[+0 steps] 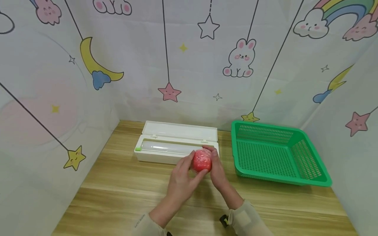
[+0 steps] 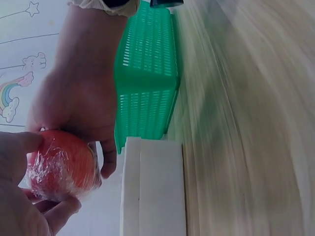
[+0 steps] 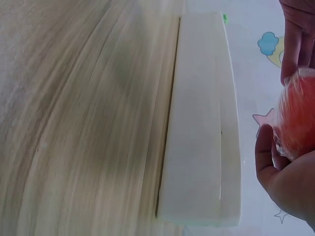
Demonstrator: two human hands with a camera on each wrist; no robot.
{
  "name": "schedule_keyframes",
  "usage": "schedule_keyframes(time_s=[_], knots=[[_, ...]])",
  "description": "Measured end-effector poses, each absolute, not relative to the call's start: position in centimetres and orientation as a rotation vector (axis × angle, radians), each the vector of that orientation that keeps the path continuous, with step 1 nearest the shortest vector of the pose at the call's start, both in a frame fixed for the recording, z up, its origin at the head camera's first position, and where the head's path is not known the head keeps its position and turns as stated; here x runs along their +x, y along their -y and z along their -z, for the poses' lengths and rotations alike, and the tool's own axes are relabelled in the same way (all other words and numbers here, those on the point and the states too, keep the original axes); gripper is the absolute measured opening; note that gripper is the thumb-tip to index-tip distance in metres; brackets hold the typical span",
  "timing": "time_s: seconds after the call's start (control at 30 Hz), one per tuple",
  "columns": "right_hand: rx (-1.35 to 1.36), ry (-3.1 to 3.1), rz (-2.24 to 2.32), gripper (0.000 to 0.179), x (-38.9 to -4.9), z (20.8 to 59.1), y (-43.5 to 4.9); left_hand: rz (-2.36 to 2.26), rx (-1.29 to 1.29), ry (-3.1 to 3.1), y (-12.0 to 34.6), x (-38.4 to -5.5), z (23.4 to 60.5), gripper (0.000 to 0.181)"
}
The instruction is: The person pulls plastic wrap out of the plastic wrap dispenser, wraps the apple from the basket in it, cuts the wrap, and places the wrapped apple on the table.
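Both hands hold a red round fruit (image 1: 202, 160) wrapped in clear cling film, raised above the table in front of the box. My left hand (image 1: 180, 178) grips its left side, thumb along the lower edge. From the right, my right hand (image 1: 218, 170) curls its fingers round the far side. In the left wrist view the film on the fruit (image 2: 61, 164) looks wrinkled and shiny. The right wrist view shows the fruit (image 3: 298, 115) cut off by the frame's edge. Behind the hands stands a white cling film box (image 1: 157, 158), lid raised, with a film roll (image 1: 165, 147) inside.
A green plastic basket (image 1: 277, 179) with perforated walls stands right of the box. The wood-grain table (image 1: 124, 190) is bounded by pale cloth walls (image 1: 192, 65) printed with stars, a moon and rabbits. A small green piece (image 1: 138, 148) sits at the box's left end.
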State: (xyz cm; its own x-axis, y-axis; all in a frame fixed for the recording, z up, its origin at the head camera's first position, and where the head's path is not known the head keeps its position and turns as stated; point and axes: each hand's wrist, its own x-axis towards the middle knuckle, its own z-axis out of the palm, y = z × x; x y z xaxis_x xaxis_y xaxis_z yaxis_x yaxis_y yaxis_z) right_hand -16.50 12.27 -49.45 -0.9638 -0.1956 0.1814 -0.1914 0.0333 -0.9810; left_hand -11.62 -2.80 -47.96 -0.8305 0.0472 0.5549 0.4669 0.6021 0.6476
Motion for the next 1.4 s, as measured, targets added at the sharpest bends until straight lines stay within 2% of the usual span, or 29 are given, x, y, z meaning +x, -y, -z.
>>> schedule_keyframes(time_s=[0.2,0.43,0.67,1.03,1.4], knots=[[-0.367,-2.245,2.18,0.061,-16.5,49.5,-12.0,1.219,-0.378,2.329,2.2,-11.5,48.3,0.071],[-0.463,-2.255,2.197,0.054,-16.6,49.3,-11.7,1.381,-0.301,2.371,2.0,-11.3,48.4,0.072],[-0.467,-2.259,2.114,0.058,-16.2,49.0,-11.9,1.533,-0.263,2.367,2.5,-11.4,48.6,0.081],[-0.512,-2.302,1.937,0.057,-16.1,48.6,-12.8,1.836,-0.126,2.261,3.3,-11.9,49.4,0.066],[-0.603,-2.405,1.803,0.054,-15.8,49.5,-13.4,1.929,-0.116,2.26,3.7,-11.8,49.8,0.067]])
